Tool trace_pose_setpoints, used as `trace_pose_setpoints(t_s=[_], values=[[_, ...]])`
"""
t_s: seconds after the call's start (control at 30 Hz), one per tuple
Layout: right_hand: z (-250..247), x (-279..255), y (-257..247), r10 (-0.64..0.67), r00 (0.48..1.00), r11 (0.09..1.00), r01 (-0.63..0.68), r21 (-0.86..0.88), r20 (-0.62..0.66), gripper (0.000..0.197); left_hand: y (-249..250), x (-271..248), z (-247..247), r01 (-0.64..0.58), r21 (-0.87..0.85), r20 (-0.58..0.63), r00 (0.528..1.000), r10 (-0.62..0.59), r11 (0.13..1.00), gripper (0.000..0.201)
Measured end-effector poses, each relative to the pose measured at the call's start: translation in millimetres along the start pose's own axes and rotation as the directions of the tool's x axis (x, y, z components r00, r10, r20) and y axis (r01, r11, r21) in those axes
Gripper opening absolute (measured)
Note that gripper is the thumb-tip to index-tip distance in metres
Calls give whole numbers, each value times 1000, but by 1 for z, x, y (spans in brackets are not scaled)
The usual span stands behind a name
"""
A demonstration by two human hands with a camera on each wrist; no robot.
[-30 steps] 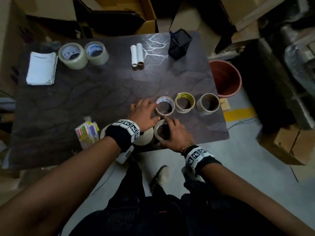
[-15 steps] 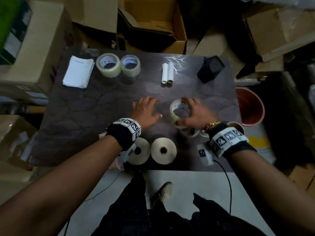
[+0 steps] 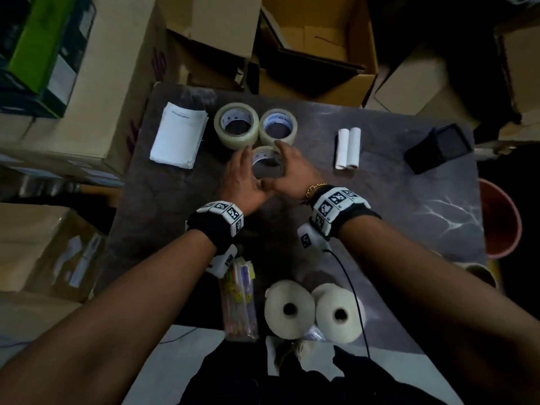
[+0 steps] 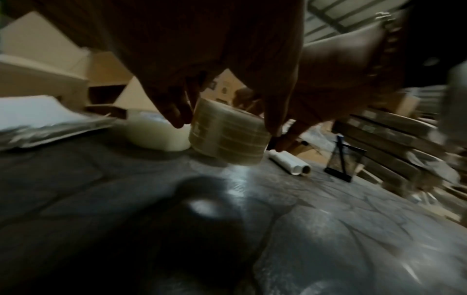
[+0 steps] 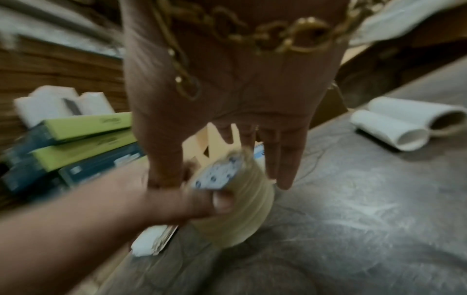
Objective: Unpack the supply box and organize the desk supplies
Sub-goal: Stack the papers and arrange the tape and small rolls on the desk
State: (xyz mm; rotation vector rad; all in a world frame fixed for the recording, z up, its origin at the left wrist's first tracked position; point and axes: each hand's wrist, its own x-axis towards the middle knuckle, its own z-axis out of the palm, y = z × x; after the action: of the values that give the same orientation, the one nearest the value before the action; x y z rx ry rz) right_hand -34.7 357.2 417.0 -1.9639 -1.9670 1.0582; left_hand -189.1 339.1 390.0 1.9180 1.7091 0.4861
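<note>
Tape roll (image 3: 267, 161) sits between both hands, just above the desk (image 3: 409, 182) w/ one edge tipped, per the left wrist view. Left hand (image 3: 244, 182) cups its left side, right hand (image 3: 293, 173) its right, fingers curved round the rim, thumbs meeting at the near side. So both pinch the roll, not spread.

Just beyond the grip: two bigger tape rolls (image 3: 236, 125) side by side, the held one nearly touching them. Left of those, a white paper stack (image 3: 178, 135). Right of the grip, two small white paper rolls (image 3: 347, 149), then a black pen holder (image 3: 438, 147) further out. Nearer the person: marker pack (image 3: 239, 299) and two twine spools (image 3: 289, 308).

Progress, as I judge it: mostly unpacked, sorting by type underway. Tapes are being grouped at the far side; at least one roll (image 3: 479, 273) at the right edge is left to move.

Vs 0.5 s ago: right hand held the roll alone mid-desk and left lay flat beside it. Now both carry it up to the tape pair.
</note>
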Motion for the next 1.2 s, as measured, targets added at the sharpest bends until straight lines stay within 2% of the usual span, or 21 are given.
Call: trace_pose_setpoints(t_s=[0.17,0.33,0.47,0.53,0.63,0.77,0.87,0.97,1.1,1.2], values=[[-6,0,34,68,997,996,-64,66,-48,82,-31,21,10,102,-4,-59,993,-102,995,104],[-19,-21,82,156,982,985,-146,90,-107,74,-38,31,19,91,15,-33,995,-90,996,99],[-25,-37,104,195,970,977,-180,111,-147,65,-35,30,22,105,136,-13,995,-104,985,100],[-26,-44,114,181,972,980,-165,114,-152,60,-29,25,21,125,218,-45,992,-118,968,99],[-29,-51,125,177,970,982,-163,96,-164,54,-13,15,19,77,260,-94,994,-54,963,93],[-42,-51,135,202,963,977,-186,101,-181,49,28,15,26,-131,246,-98,982,159,960,69],[-57,-45,142,214,954,977,-207,53,-211,50,62,26,37,-226,157,-27,972,233,961,61],[-74,-37,146,241,945,969,-245,9,-220,58,94,46,53,-275,133,130,957,258,952,58],[-90,-16,154,271,937,960,-279,-7,-219,60,126,80,79,-284,168,384,901,203,944,53],[-92,-1,163,277,940,960,-281,8,-198,54,139,97,98,-274,198,485,862,149,941,47]])
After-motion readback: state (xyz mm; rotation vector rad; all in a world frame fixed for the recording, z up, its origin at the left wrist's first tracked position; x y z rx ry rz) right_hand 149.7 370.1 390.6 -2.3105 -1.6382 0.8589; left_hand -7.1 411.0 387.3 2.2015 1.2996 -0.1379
